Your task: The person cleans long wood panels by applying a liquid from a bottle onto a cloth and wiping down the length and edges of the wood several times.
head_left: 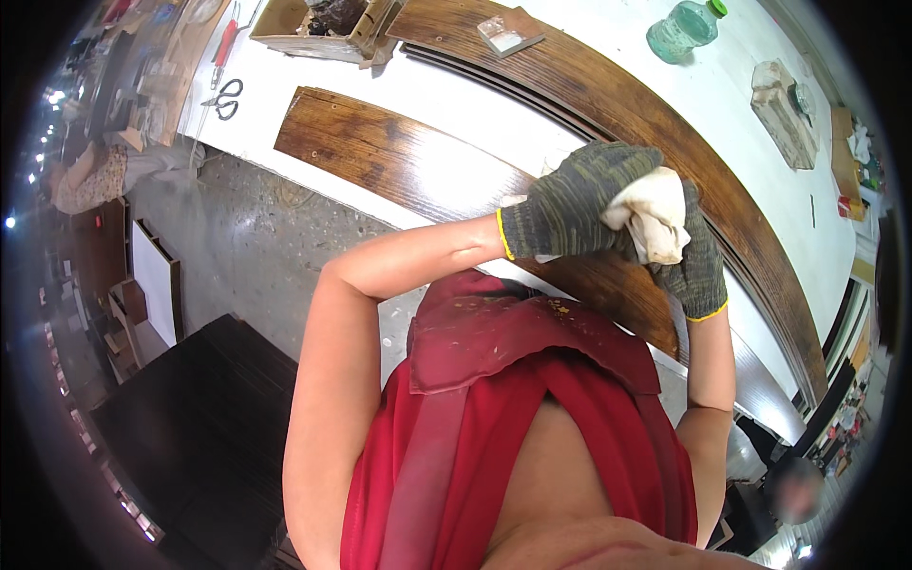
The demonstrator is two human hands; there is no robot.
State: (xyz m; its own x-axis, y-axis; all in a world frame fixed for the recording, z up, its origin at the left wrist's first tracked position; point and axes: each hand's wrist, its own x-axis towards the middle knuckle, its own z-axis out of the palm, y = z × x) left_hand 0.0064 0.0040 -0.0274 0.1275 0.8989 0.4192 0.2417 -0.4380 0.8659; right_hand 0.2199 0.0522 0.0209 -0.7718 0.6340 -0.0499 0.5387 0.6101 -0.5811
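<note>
Above the board (418, 166), both hands, left (570, 199) and right (698, 261), clutch the rag (655, 214); fold it tight, scissors (225, 98) at 10 o'clock.

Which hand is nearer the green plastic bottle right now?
Right. The right hand sits below the green plastic bottle, toward that end of the bench; the left hand is farther left. Both grip the cloth.

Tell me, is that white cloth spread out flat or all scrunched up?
Scrunched up. The white cloth is bunched into a wad between the left hand and right hand, both gloved, above the brown wooden board.
</note>
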